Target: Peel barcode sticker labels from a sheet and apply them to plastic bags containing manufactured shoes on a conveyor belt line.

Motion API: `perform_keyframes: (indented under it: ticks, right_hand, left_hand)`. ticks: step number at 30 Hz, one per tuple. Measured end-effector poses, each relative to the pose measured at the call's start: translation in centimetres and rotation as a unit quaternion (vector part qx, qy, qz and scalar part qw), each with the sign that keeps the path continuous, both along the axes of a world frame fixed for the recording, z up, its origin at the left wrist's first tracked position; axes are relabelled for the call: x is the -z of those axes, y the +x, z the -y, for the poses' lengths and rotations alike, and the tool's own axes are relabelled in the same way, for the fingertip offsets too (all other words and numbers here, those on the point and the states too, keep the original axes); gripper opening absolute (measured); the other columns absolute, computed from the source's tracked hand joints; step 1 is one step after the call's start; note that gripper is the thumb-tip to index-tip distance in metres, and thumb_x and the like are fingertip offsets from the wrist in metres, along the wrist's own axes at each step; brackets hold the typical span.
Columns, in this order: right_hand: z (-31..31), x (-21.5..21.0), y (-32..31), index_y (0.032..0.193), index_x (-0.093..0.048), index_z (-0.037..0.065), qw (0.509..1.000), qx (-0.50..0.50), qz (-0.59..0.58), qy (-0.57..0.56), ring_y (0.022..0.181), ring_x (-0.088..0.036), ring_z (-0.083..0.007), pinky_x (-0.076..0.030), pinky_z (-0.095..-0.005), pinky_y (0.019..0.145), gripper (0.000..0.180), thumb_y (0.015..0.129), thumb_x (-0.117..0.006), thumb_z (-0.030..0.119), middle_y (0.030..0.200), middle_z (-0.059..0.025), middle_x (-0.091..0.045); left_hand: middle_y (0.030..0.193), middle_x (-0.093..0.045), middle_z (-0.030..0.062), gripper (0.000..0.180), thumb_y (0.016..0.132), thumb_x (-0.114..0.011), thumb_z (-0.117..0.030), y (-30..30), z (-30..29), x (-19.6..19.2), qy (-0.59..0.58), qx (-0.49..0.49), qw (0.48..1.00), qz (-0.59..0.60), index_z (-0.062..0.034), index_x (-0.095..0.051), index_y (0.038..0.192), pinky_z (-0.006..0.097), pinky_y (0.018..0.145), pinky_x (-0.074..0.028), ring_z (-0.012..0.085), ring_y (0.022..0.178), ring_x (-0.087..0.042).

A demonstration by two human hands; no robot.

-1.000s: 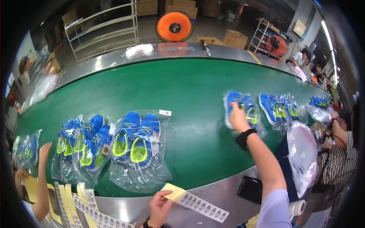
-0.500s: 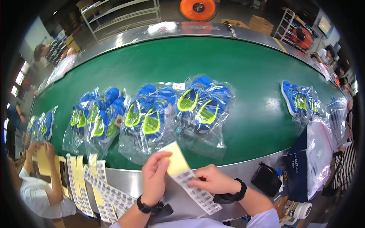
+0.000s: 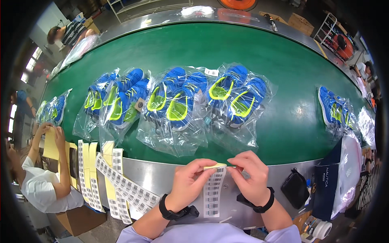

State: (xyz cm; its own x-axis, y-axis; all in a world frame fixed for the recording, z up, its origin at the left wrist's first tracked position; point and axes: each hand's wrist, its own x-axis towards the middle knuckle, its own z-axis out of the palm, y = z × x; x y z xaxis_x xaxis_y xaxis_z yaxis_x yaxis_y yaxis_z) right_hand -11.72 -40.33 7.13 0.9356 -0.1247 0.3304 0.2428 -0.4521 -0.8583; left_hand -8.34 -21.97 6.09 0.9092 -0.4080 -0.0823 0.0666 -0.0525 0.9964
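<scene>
My left hand (image 3: 189,183) pinches the top end of a strip of barcode labels (image 3: 212,196), which hangs over the metal edge of the table. Yellow backing paper (image 3: 215,165) shows at the strip's folded top. My right hand (image 3: 250,177) is beside that top end, thumb and forefinger brought together; whatever is between them is too small to make out. Beyond my hands, several pairs of blue shoes with lime-green linings (image 3: 177,109) lie in clear plastic bags on the green belt. A small white label (image 3: 211,72) shows on one bag.
More label strips (image 3: 125,188) lie along the table edge to my left, near a co-worker in white (image 3: 44,188) handling yellow paper. On the right are a black pouch (image 3: 295,187), a dark blue box (image 3: 324,190) with plastic bags on it, and another bagged pair (image 3: 334,109).
The label strip has gone from slanted to hanging straight, its yellow end now folded at the top. My right hand has moved from the strip's middle to beside its top end.
</scene>
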Motion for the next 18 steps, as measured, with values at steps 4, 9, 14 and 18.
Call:
perform_keyframes:
  ticks: [4, 9, 14, 18]
  right_hand:
    - [0.1, 0.6, 0.0, 0.084, -0.065, -0.001, 0.999, -0.018, 0.027, -0.033, 0.068, -0.058, -0.025, -0.046, -0.0323, 0.057, 0.016, 0.07, -0.073, -0.006, 0.078, -0.0107, -0.059]
    - [0.5, 1.2, 0.2, 0.08, -0.063, -0.001, 0.993, -0.021, 0.085, -0.076, 0.064, -0.055, -0.0251, -0.043, -0.0334, 0.054, 0.015, 0.069, -0.071, -0.008, 0.076, -0.0105, -0.057]
    - [0.9, 1.7, 0.4, 0.08, -0.063, -0.001, 0.99, -0.031, 0.093, -0.1, 0.066, -0.055, -0.0238, -0.044, -0.0315, 0.056, 0.015, 0.07, -0.07, -0.009, 0.077, -0.0104, -0.057]
    - [0.9, 1.4, 0.5, 0.082, -0.063, 0.0, 0.993, -0.023, 0.086, -0.077, 0.069, -0.055, -0.024, -0.044, -0.0321, 0.058, 0.017, 0.069, -0.071, -0.008, 0.08, -0.0104, -0.057]
  left_hand:
    - [0.093, -0.072, 0.0095, 0.017, 0.089, -0.062, 0.001, 0.0, 0.3, 0.4, 0.012, -0.006, 0.999, 0.039, 0.0032, -0.063, 0.106, 0.019, 0.068, -0.051, 0.0086, 0.081, -0.066]
    - [0.091, -0.072, 0.0098, 0.017, 0.089, -0.063, 0.001, 0.0, 0.6, 0.5, 0.036, -0.003, 0.998, 0.051, 0.0027, -0.063, 0.105, 0.02, 0.068, -0.051, 0.0085, 0.08, -0.067]
    - [0.089, -0.072, 0.0088, 0.019, 0.087, -0.064, 0.002, -0.1, 1.0, 0.7, 0.04, -0.011, 0.998, 0.053, 0.0021, -0.063, 0.106, 0.02, 0.067, -0.052, 0.0088, 0.079, -0.067]
    - [0.089, -0.071, 0.0082, 0.021, 0.086, -0.065, 0.002, -0.3, 1.8, 0.8, 0.003, -0.018, 0.999, 0.03, 0.0018, -0.063, 0.107, 0.021, 0.067, -0.052, 0.0086, 0.079, -0.067]
